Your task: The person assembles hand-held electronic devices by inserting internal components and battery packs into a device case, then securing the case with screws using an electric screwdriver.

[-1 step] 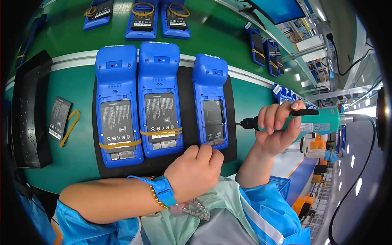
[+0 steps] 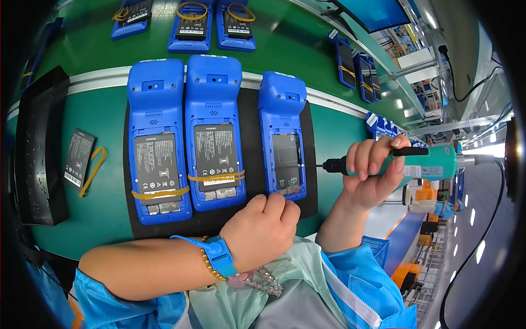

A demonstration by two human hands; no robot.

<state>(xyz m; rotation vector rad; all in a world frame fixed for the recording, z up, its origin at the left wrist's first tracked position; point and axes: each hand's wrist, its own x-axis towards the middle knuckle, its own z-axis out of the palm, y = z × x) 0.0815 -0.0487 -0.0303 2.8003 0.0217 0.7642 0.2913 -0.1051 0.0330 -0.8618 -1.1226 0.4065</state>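
Observation:
My right hand (image 2: 372,167) is wrapped round a teal electric screwdriver (image 2: 433,163). The tool lies level, its thin bit pointing left at the right edge of a blue handheld terminal (image 2: 282,104). That terminal lies back up, its battery bay without a battery. At its lower end my left hand (image 2: 263,227) is closed, knuckles up, gripping the edge; the fingertips are hidden. A blue wrist strap (image 2: 219,256) circles my left wrist. Left of this terminal lie a second terminal (image 2: 213,82) and a third terminal (image 2: 155,93), each with a black battery and a yellow rubber band.
A black mat (image 2: 249,142) lies under the three terminals. Further left are a loose battery (image 2: 79,159), a rubber band (image 2: 94,171) and a black tray (image 2: 41,159). More terminals (image 2: 190,30) rest beyond the metal rail (image 2: 101,83). The screwdriver's cord (image 2: 482,236) hangs at right.

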